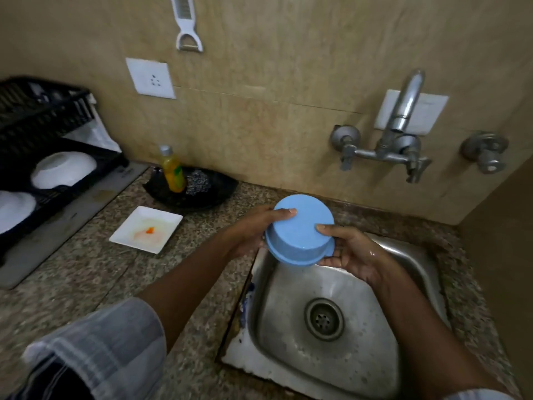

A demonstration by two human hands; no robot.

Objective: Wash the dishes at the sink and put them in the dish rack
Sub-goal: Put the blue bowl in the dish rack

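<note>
A light blue bowl (300, 232) is held upside down, its base facing me, over the far left corner of the steel sink (360, 356). My left hand (253, 229) grips its left side with the thumb on the base. My right hand (349, 252), wet, grips its right side and rim. A dirty white square plate (145, 228) with an orange smear lies on the counter to the left. The black dish rack (43, 157) at the far left holds two white bowls (63, 168).
A wall tap (403, 116) stands above the sink; no water runs. A black plate (190, 192) behind the square plate carries a yellow soap bottle (173, 171) and a steel scrubber (199, 181). A peeler (187, 27) and a socket (151, 79) are on the wall.
</note>
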